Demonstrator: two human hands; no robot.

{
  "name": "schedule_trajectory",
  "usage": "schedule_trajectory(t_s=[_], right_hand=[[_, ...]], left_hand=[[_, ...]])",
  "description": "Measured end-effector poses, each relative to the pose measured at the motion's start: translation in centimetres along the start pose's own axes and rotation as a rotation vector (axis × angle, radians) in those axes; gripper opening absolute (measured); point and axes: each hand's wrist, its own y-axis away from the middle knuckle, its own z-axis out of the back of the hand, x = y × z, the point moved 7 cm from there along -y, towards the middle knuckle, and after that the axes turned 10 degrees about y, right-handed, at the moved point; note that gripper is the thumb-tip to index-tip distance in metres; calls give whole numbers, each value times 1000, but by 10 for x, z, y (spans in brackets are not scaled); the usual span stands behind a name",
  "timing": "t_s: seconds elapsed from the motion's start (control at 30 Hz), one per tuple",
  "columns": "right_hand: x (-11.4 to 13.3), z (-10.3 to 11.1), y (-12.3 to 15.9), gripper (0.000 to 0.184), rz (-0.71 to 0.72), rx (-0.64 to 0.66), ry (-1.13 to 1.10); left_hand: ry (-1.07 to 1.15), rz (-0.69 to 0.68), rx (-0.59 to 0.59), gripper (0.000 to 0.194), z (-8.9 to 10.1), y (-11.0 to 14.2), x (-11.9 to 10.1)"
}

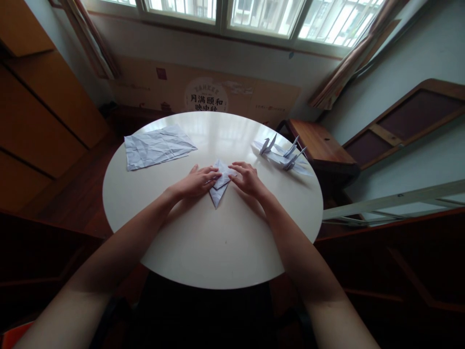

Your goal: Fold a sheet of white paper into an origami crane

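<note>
A partly folded piece of pale paper [219,186], kite-shaped with its point toward me, lies on the round white table [203,242]. My left hand [198,182] rests on its left side, fingers pressing a flap flat. My right hand [247,178] lies on its right side, fingertips on the fold. Both hands press the paper against the tabletop.
A creased flat sheet of paper [158,145] lies at the table's far left. Several finished folded paper cranes [285,155] stand at the far right. A wooden stool [319,145] sits beyond the right edge, and a cardboard panel [207,94] leans under the window.
</note>
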Motion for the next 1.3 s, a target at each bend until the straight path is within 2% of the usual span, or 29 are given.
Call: schedule_trajectory(t_s=[0.13,0.27,0.37,0.47,0.6,0.77,0.93,1.1,1.17,1.3], right_hand=[[7,-9,2,44,40,84,56],[-5,-13,4,48,-55,155,165],[-13,-8,4,46,-106,115,187],[-11,-6,3,45,-71,66,133],[0,-13,2,45,34,115,57],[0,-18,1,47,27,135,39],[1,-11,-1,40,45,70,16],[6,-7,-1,32,96,48,-64],[7,-9,0,30,102,70,-69],[0,-11,1,32,26,52,6]], left_hand=[[1,13,5,47,0,0,-1],[7,22,17,47,1,0,-2],[2,15,19,47,1,0,-3],[-1,10,18,47,1,1,-3],[-4,9,9,49,0,1,-2],[-2,-17,-9,49,-1,-1,0],[-1,-19,-61,49,-1,-3,3],[30,-9,-135,61,3,-3,5],[45,-19,-126,56,3,-3,4],[42,-89,-95,47,3,-1,0]])
